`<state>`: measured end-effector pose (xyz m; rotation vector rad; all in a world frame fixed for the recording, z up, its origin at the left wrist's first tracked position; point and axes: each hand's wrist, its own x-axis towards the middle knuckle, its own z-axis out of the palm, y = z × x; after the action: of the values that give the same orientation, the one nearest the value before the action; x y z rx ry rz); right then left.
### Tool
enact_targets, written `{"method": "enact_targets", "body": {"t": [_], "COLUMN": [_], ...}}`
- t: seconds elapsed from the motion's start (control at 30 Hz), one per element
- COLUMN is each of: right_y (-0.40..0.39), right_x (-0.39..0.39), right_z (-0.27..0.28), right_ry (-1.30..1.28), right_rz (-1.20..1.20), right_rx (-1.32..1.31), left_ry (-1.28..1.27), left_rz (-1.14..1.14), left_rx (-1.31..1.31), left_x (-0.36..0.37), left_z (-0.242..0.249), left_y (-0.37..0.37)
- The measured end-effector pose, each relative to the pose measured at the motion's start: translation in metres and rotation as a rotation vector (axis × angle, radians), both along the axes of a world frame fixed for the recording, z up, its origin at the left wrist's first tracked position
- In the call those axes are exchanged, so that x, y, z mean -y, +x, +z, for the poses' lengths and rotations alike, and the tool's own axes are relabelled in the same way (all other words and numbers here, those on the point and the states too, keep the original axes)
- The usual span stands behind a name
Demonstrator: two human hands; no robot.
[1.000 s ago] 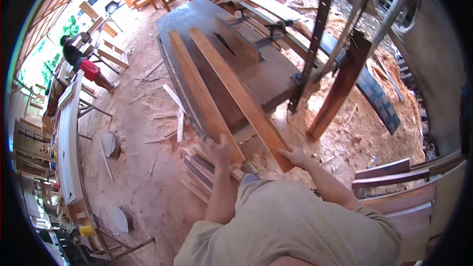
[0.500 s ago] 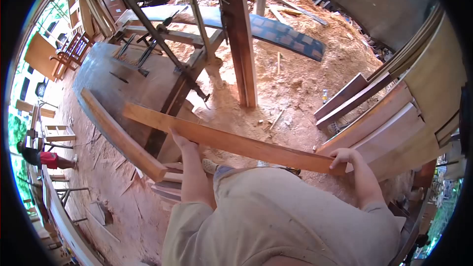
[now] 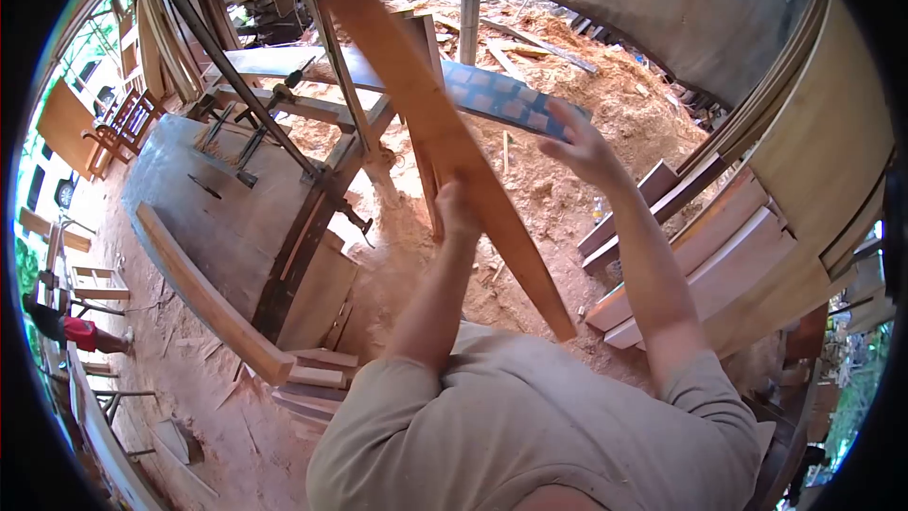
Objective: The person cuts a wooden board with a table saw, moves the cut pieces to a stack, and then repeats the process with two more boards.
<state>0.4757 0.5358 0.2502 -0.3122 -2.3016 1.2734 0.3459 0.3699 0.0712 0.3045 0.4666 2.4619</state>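
Note:
A long flat wooden board is held up in front of me, slanting from the upper left down to the lower right. My left hand grips its edge near the middle, with the thumb showing and the other fingers hidden behind the wood. To the right of the board, my right hand is raised with its fingers apart, touching nothing. Behind the held board stands a darker upright plank, partly covered by it.
A workbench with clamps fills the left side, a curved timber along its near edge. Planks lean at the right against a plywood sheet. Sawdust covers the ground. A person is at the far left.
The board has swung from nearly level to steeply slanted, its far end rising. My right hand has let go of its near end and lifted away. My left hand still holds it.

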Motion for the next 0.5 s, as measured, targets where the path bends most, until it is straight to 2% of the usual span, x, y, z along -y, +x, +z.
{"method": "enact_targets", "body": {"t": [0.07,0.13,0.2,0.23,0.27,0.33,0.37,0.4,0.43,0.47,0.5], "right_y": [-0.052,-0.071,-0.064,-0.064,-0.07,-0.08,-0.084,-0.092,-0.102,-0.11,-0.115], "right_x": [-0.003,-0.013,-0.009,-0.011,-0.015,-0.03,-0.041,-0.047,-0.048,-0.047,-0.047], "right_z": [0.03,0.067,0.101,0.099,0.089,0.067,0.049,0.031,0.013,-0.002,-0.013], "right_ry": [-0.127,-0.437,-0.427,-0.466,-0.473,-0.274,-0.279,-0.285,-0.283,-0.283,-0.271], "right_rz": [0.051,0.15,-0.279,-0.274,-0.293,-0.379,-0.378,-0.39,-0.34,-0.29,-0.268], "right_rx": [-0.221,-0.37,-0.427,-0.504,-0.47,-0.612,-0.623,-0.623,-0.638,-0.643,-0.584], "left_ry": [-0.048,-0.423,-0.316,-0.425,-0.352,-0.521,-0.601,-0.863,-0.916,-0.908,-1.008], "left_rz": [-0.083,-0.175,-0.22,-0.248,-0.325,-0.534,-0.449,-0.422,-0.555,-0.47,-0.388], "left_rx": [-0.119,-0.394,-0.421,-0.499,-0.549,-0.673,-0.802,-0.819,-0.713,-0.651,-0.521], "left_x": [-0.044,-0.069,-0.077,-0.095,-0.098,-0.1,-0.092,-0.083,-0.066,-0.06,-0.041], "left_z": [-0.006,0.0,0.04,0.023,0.028,0.034,0.041,0.024,0.023,-0.023,-0.058], "left_y": [0.007,0.012,0.021,0.008,-0.008,-0.049,-0.07,-0.094,-0.124,-0.157,-0.182]}}
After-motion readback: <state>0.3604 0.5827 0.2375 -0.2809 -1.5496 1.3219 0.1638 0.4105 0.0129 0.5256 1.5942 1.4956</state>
